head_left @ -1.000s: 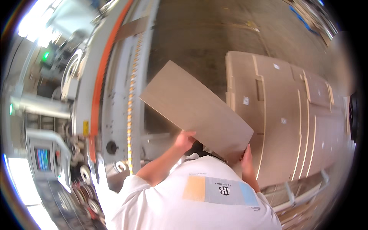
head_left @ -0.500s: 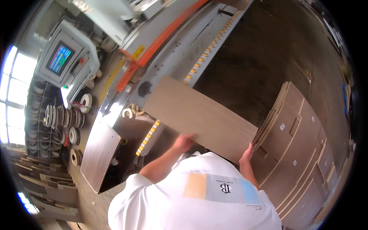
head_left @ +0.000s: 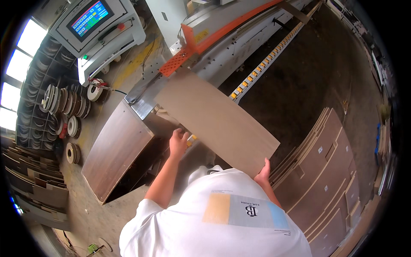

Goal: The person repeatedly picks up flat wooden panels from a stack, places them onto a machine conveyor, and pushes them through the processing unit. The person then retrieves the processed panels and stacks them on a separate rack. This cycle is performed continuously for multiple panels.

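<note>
A long brown wood-grain panel [head_left: 218, 122] slants across the middle, its far left end on the machine's metal bed beneath an orange perforated guard [head_left: 174, 62]. My right hand [head_left: 263, 170] grips the panel's near right corner, with the thumb on top. By the panel's near long edge, my left hand [head_left: 178, 143] has fingers bent and apart; I cannot tell whether the fingertips touch the edge. Beyond the panel runs a rail with yellow rollers [head_left: 255, 73], and another yellow roller shows beside my left hand.
A stack of brown panels [head_left: 317, 171] stands at the right. A control console with a lit screen [head_left: 90, 19] is at the upper left, with edge-band rolls [head_left: 68, 100] below it. A wood-grain box with an open side [head_left: 117, 150] sits left of my left arm. More boards [head_left: 34, 184] lie at lower left.
The panel has swung and moved toward the orange guard, its far end now at the guard. My left hand has shifted left and up along its near edge. The view has turned.
</note>
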A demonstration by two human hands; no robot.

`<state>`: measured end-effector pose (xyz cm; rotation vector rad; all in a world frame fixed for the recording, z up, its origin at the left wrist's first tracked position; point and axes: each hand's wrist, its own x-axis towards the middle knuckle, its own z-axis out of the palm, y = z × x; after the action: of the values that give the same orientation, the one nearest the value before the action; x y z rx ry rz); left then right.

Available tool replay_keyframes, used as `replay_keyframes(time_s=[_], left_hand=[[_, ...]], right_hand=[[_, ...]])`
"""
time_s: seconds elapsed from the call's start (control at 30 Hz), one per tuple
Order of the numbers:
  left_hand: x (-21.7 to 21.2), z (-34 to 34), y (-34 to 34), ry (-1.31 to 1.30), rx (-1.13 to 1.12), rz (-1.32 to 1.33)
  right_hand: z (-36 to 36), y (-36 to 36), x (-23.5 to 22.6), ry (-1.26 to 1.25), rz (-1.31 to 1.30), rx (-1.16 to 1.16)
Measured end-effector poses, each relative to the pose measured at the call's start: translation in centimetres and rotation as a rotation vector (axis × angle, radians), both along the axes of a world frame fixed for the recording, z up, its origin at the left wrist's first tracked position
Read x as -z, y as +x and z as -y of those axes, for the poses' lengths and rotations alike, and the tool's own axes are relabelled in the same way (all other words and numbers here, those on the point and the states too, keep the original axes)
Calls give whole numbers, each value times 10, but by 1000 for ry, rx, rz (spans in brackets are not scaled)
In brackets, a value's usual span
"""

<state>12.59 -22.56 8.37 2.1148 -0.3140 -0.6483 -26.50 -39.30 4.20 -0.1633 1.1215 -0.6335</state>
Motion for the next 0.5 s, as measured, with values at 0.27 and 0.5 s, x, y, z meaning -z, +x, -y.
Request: replay_keyframes(time_s=[0.27,0.5], left_hand=[[32,26,17,-203,-58,-2],[24,40,21,-370,-257,-296]], right_hand=[[-4,34,-19,-330,-367,-577],[-2,52,-32,-389,-461,-763]])
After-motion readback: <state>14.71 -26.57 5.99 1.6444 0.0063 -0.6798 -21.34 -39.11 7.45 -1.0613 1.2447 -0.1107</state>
